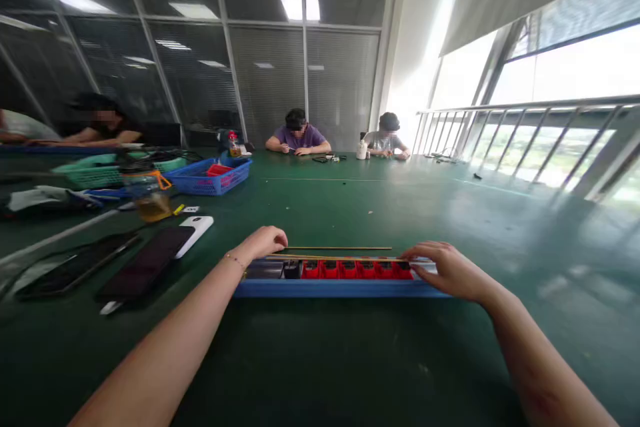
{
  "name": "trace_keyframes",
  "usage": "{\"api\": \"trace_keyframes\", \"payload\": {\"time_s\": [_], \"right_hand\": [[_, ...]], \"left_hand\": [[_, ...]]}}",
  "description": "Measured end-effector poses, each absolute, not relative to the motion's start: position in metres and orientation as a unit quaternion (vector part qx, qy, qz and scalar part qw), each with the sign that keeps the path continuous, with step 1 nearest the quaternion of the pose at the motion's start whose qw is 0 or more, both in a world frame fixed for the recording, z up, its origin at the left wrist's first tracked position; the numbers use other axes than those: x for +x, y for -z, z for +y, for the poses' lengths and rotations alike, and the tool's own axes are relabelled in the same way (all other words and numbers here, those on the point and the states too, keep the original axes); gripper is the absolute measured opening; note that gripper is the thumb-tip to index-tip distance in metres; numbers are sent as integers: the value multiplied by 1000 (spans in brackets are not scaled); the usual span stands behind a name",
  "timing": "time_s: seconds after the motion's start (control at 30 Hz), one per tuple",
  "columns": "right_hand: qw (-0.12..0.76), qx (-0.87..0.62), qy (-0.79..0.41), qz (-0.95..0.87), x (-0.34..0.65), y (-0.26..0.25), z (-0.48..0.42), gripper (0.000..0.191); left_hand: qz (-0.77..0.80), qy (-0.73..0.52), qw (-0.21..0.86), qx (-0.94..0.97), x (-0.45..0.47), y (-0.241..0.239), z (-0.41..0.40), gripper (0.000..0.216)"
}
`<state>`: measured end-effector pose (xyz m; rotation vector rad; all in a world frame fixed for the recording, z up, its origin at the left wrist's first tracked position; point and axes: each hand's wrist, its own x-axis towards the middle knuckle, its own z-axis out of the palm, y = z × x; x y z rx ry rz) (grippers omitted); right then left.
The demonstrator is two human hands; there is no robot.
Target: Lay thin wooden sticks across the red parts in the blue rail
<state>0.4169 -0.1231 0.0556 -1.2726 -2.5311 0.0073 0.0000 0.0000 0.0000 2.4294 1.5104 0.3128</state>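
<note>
A long blue tray (330, 289) lies on the green table in front of me, holding a row of several red blocks (357, 269) and a dark block (291, 269) at its left end. A thin brass-coloured rod (340, 258) lies along the tray's top, and a second rod (340, 248) rests on the table just behind it. My left hand (263, 242) is curled at the rod's left end, fingers closed on it. My right hand (447, 268) rests at the tray's right end, fingertips pressed on the rod.
Dark phones (150, 260) and a white device (196, 229) lie at the left. Further left stand a blue basket (213, 180), a green basket (100, 173) and a jar (150, 197). Three people sit at the far side of the green table (450, 213).
</note>
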Motion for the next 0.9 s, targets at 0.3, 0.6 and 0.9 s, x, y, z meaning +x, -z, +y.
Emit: {"api": "trace_keyframes", "payload": {"time_s": [0.3, 0.6, 0.9], "right_hand": [[140, -456, 46, -877, 420, -42, -119, 27], [126, -460, 78, -875, 422, -40, -117, 28], [133, -463, 77, -873, 418, -39, -120, 27]], "left_hand": [[530, -164, 195, 809, 8, -42, -33, 42], [492, -9, 197, 848, 16, -101, -78, 33], [486, 0, 183, 855, 20, -95, -79, 23]]}}
